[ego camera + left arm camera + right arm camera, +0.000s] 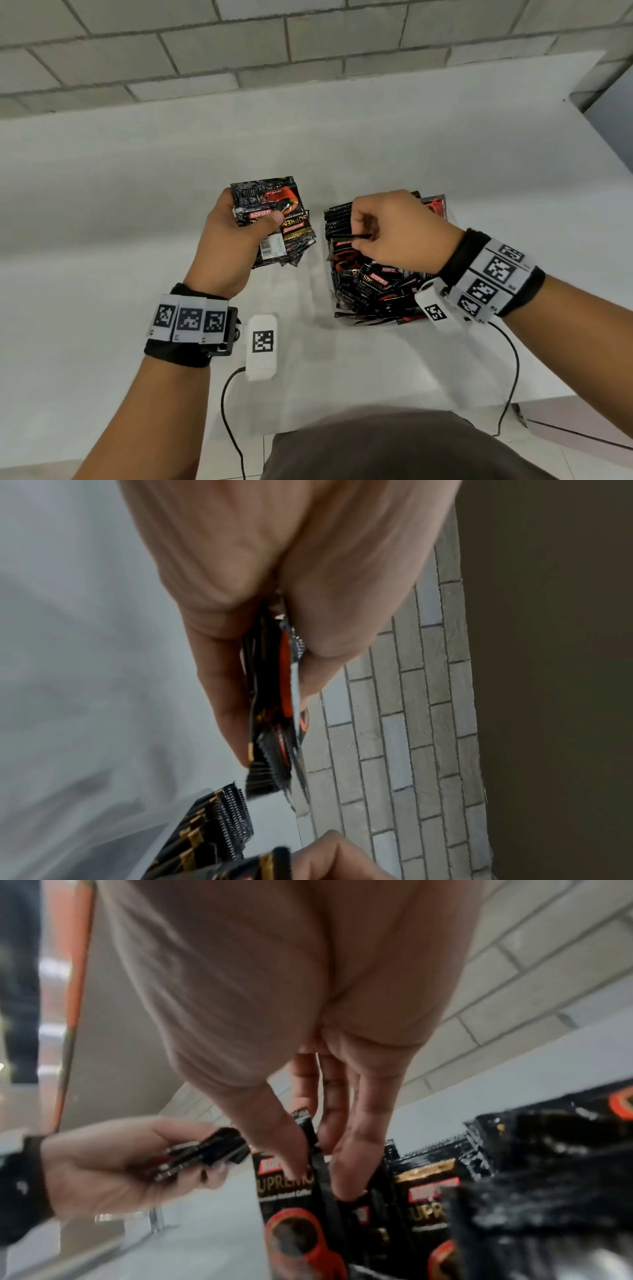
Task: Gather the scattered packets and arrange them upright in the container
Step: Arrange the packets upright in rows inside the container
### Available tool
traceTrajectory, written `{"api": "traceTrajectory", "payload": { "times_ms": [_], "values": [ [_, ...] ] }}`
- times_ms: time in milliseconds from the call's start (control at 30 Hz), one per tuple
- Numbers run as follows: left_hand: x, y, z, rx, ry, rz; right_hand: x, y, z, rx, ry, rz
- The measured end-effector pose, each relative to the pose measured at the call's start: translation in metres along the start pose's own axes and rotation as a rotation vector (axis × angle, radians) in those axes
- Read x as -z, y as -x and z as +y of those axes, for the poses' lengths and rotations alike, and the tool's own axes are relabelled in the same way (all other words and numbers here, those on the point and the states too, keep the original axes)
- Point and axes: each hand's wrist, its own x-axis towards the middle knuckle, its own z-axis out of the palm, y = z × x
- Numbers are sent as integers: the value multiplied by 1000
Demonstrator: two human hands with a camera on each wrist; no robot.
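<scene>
Left hand point(236, 240) grips a stack of packets point(274, 222), black with red and gold print: thumb pressed across the front, fingers point(219, 685) curled behind. The stack is held above the bench point(137, 205), clear of its surface, fanned a little at the lower edge. A white barcode label shows on one packet just below the thumb.

Right hand point(400, 229) is over the container point(337, 317), a clear box on the bench just right of the left-hand stack. Thumb and fingers point(363, 1123) pinch a single packet point(352, 236) edge-on by its top seam; in the right wrist view it stands upright between thumb and fingertips, its lower part down among the others. The fingers point down into the box.

Packets in the container point(373, 284): a row beyond the fingertips stands upright against the far wall; the ones nearer the wrist lie tilted and overlapping in a loose heap.

Both wrists carry black bands with white coded markers and a white camera block with a black cable. Grey brick wall point(239, 44) behind the bench.
</scene>
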Motion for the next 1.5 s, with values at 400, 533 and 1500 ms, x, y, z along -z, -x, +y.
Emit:
{"api": "traceTrajectory", "payload": {
  "times_ms": [400, 533, 1500],
  "values": [
    [7, 3, -3, 6, -4, 0, -13, -7, -2, -30, 457, -115],
    [6, 4, -3, 4, -25, -16, -6, -11, -4, -97, 466, -109],
    [1, 7, 1, -89, -275, -181, -30, -6, 2, 42, 465, -642]
  ]
}}
